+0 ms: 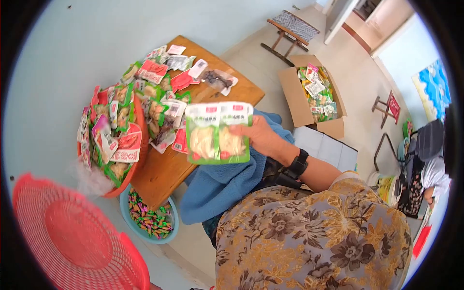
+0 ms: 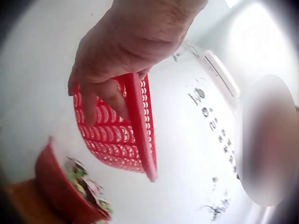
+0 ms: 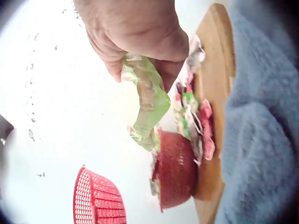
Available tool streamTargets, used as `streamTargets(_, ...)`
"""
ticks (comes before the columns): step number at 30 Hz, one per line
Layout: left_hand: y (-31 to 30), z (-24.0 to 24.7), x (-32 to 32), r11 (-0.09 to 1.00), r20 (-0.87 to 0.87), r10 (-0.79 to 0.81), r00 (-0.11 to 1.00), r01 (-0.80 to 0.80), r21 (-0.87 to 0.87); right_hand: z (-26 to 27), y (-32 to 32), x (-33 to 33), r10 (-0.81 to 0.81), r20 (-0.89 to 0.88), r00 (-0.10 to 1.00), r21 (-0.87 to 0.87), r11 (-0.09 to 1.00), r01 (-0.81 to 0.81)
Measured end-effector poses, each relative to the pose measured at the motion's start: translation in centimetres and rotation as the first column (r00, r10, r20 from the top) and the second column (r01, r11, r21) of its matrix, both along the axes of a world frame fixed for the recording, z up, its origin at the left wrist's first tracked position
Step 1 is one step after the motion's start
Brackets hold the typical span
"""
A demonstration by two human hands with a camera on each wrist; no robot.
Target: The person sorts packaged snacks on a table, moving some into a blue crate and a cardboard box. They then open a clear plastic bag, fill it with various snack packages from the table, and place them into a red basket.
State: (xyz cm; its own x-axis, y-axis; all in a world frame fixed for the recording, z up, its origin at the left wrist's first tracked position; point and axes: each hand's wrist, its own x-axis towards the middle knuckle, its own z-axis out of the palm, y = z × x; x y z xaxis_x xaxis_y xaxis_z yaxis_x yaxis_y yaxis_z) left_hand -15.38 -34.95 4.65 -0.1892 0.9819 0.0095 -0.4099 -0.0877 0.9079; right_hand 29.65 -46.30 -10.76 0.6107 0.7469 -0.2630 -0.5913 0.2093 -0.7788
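Note:
My right hand pinches a pair of side-by-side snack pouches, white on top and green round the edges, with pale food showing through. In the right wrist view the pouches hang from the fingers and thumb. My left hand grips the rim of a red plastic colander basket, which stands tilted at the lower left of the head view. Beyond the raised pouches, an orange-red basket heaped with snack packets sits on the wooden table.
More packets lie loose across the table. A blue towel covers my lap beside it. Below the table's corner a light-blue basin holds wrapped sweets. On the floor stand an open cardboard box of packets and a folding stool.

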Motion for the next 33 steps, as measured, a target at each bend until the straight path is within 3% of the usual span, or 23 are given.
streamTargets(2,0.0,1.6,5.9,0.996,-0.095,0.061,0.994,-0.066,-0.055,2.5,-1.5,1.9,-0.138,-0.031,0.99,0.089,0.986,0.14)
streamTargets(4,0.6,1.1,8.9,0.984,-0.335,-0.18,0.925,0.168,-0.066,6.5,-3.6,3.8,-0.293,0.021,0.956,0.158,0.945,0.287)
streamTargets(6,0.5,-0.2,13.3,0.93,-0.146,-0.361,0.921,0.342,-0.138,8.2,-6.4,6.5,-0.398,0.032,0.917,0.277,0.885,0.374)
streamTargets(8,-1.0,0.0,18.4,0.845,-0.173,-0.521,0.836,0.477,-0.241,11.1,-9.5,7.6,-0.474,0.012,0.881,0.379,0.817,0.434)
streamTargets(9,-0.8,-0.6,19.9,0.783,-0.031,-0.575,0.818,0.538,-0.313,12.7,-10.7,7.8,-0.536,0.031,0.844,0.429,0.769,0.473)
streamTargets(10,-0.6,-1.5,21.2,0.706,0.116,-0.609,0.785,0.603,-0.372,13.7,-11.8,8.0,-0.535,0.032,0.844,0.435,0.768,0.471)
streamTargets(11,-0.4,-2.2,22.5,0.707,0.116,-0.61,0.784,0.604,-0.367,14.4,-12.8,8.1,-0.624,0.082,0.777,0.409,0.732,0.545)
streamTargets(12,-0.1,-2.9,23.7,0.637,0.167,-0.663,0.73,0.667,-0.387,14.8,-13.7,8.0,-0.705,0.137,0.696,0.385,0.685,0.618)
streamTargets(13,-0.2,-3.3,24.8,0.559,0.221,-0.71,0.669,0.726,-0.401,15.2,-14.6,7.9,-0.709,0.141,0.691,0.389,0.682,0.62)
streamTargets(15,-0.7,-3.5,26.8,0.536,0.19,-0.745,0.64,0.743,-0.401,16.0,-15.7,7.5,-0.794,0.196,0.575,0.349,0.605,0.716)
streamTargets(18,-1.6,-4.5,27.8,0.517,0.09,-0.797,0.597,0.751,-0.411,17.0,-16.0,6.8,-0.816,0.164,0.555,0.347,0.574,0.742)
streamTargets(20,-1.7,-5.4,28.1,0.519,0.031,-0.814,0.581,0.749,-0.412,16.6,-14.9,6.3,-0.804,0.203,0.559,0.315,0.594,0.74)
streamTargets(22,-1.9,-5.5,29.2,0.416,0.097,-0.857,0.506,0.791,-0.448,15.7,-12.7,6.1,-0.706,0.234,0.668,0.289,0.707,0.646)
streamTargets(23,-2.0,-5.9,29.5,0.415,0.097,-0.859,0.502,0.795,-0.443,15.3,-11.3,5.5,-0.635,0.223,0.74,0.267,0.77,0.58)
streamTargets(25,-2.1,-7.2,30.1,0.305,0.074,-0.921,0.381,0.829,-0.469,13.9,-8.2,4.7,-0.492,0.054,0.869,0.317,0.834,0.452)
streamTargets(26,-2.4,-7.7,30.5,0.304,0.074,-0.922,0.38,0.829,-0.47,13.3,-7.2,4.3,-0.387,-0.067,0.92,0.224,0.893,0.391)
streamTargets(27,-2.8,-8.1,31.0,0.287,0.086,-0.926,0.367,0.833,-0.472,11.7,-5.7,4.3,-0.321,-0.152,0.935,0.237,0.906,0.35)
streamTargets(30,-3.8,-9.4,32.0,0.292,0.106,-0.92,0.377,0.841,-0.455,5.9,-3.8,3.8,-0.188,-0.175,0.966,0.192,0.956,0.221)
streamTargets(32,-3.8,-9.6,32.4,0.314,0.112,-0.912,0.395,0.846,-0.431,3.6,-4.3,3.4,-0.051,-0.074,0.996,-0.203,0.979,0.035)
streamTargets(33,-3.6,-9.6,32.5,0.348,0.11,-0.897,0.427,0.839,-0.419,3.4,-4.7,3.6,-0.052,-0.071,0.996,-0.201,0.979,0.037)
